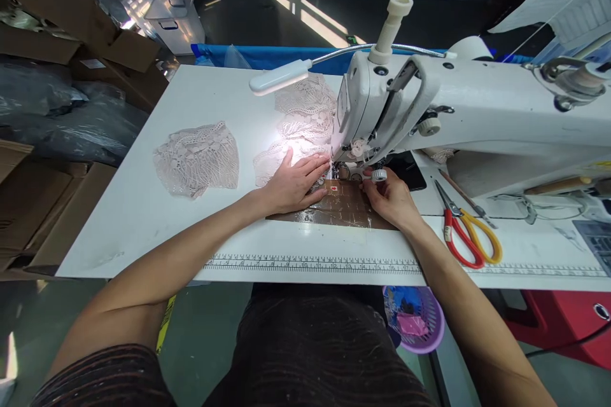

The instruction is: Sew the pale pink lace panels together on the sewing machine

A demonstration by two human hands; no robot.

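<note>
My left hand [300,184] lies flat, fingers stretched out, on a pale lace piece [270,159] left of the needle area of a white sewing machine [453,102]. My right hand [390,198] is right of the needle area, beside a white knob [379,175]. Its thumb and fingertips are pressed together; whatever they hold is hidden. Under both hands a brown taped sheet [351,206] covers the machine bed. More lace [308,105] runs behind the left hand, and a separate lace piece [198,159] rests farther left. A lit lamp [279,78] shines on the work.
Red-and-yellow-handled scissors [470,235] lie right of my right hand, near a thin pointed tool [465,197]. A dark phone-like object [408,170] sits under the machine arm. A printed ruler [310,264] follows the table's front edge. Below hangs a purple basket [436,324]. Cardboard boxes [90,210] stand left.
</note>
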